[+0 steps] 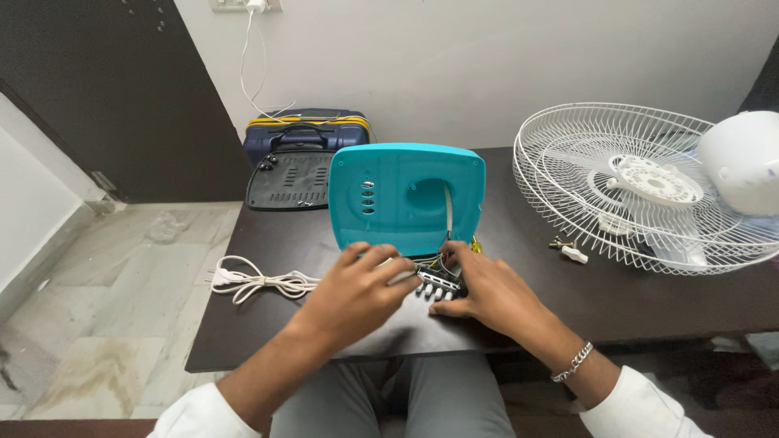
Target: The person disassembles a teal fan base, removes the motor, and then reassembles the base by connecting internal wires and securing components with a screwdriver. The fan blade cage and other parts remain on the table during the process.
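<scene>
— While the white power cord [260, 283] is lying coiled left of the teal fan base [406, 197], what are the hands doing?

— Just in front of that base, the left hand [357, 294] is pinching the push-button switch block [436, 283] with fingers together, and the right hand [493, 294] is bracing it, fingers spread.

— Which step?

— Probably working the switch wiring; next calls for a steady grip. The wire fan guard [649, 186] is sitting right of the base.
</scene>
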